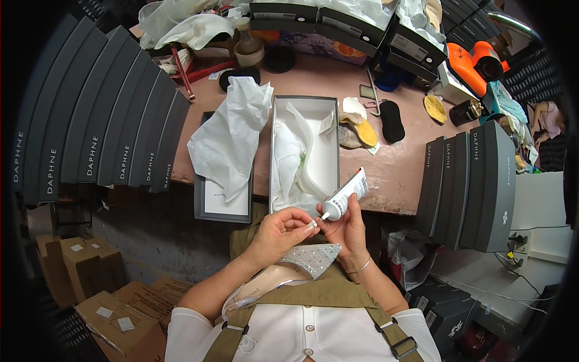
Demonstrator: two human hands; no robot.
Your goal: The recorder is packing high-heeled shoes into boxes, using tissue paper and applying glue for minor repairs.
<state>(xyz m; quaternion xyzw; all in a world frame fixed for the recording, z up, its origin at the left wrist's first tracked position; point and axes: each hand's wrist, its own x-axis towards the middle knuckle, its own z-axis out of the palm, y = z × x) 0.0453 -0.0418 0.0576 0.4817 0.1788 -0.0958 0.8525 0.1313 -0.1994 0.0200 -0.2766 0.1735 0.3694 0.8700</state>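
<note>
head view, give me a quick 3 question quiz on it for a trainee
1. True or false: the right hand holds a white glue tube.
2. What lies in the person's lap? A) a glittery pointed shoe B) a hammer C) a sponge
3. Fill in: the open shoe box on the table holds white tissue ____.

Key
1. True; its nozzle points toward the left hand, which pinches a small piece.
2. A, the shoe.
3. paper

The right hand (350, 232) grips a white glue tube (345, 194). Its nozzle meets the left hand (278, 232) fingertips. A glittery pointed shoe (283, 271) lies just below both hands.
</note>
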